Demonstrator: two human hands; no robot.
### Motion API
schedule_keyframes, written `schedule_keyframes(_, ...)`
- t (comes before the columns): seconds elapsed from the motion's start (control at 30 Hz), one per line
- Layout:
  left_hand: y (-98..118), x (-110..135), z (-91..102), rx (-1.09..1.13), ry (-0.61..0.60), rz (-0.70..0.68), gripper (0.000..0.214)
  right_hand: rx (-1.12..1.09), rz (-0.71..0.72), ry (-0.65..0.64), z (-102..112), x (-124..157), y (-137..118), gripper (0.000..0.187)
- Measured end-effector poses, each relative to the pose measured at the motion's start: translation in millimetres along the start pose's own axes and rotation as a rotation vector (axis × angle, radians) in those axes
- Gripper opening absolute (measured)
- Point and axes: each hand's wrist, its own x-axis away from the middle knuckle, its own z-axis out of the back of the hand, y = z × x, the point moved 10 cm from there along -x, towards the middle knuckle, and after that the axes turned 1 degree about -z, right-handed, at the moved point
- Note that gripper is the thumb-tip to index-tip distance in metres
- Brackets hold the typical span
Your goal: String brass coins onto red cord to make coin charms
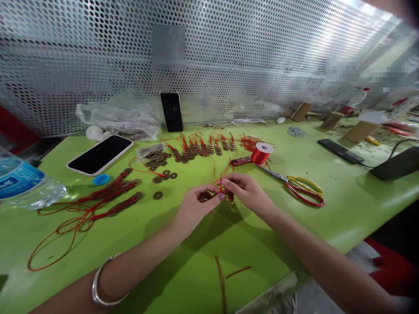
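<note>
My left hand (198, 205) and my right hand (247, 192) meet over the green table (183, 270), both pinching a thin red cord (222, 187) with a coin threaded on it between the fingertips. The cord runs up from my fingers toward a red spool of thread (262, 153). Loose bronze coins (160, 168) lie just beyond my left hand. A row of coin strings tied with red cord (203, 148) lies further back. A silver bangle (98, 283) is on my left wrist.
Scissors with red and yellow handles (299, 185) lie right of my hands. Long strung coin chains (108, 198) lie at left, near a phone (100, 154), a blue cap (101, 179) and a water bottle (22, 183). Another phone (172, 111) leans on the perforated metal wall (229, 52).
</note>
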Motion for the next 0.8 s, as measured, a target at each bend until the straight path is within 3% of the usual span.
schedule_keyframes(0.17,2,1,-1.5,-0.07,-0.021,-0.023,0.02,-0.097,-0.009,-0.023,-3,-1,2,0.024)
schedule_keyframes(0.8,-1,1,-8.6,-0.048,-0.094,0.045,0.02,-0.158,0.019,0.123,16,2,-6,0.026)
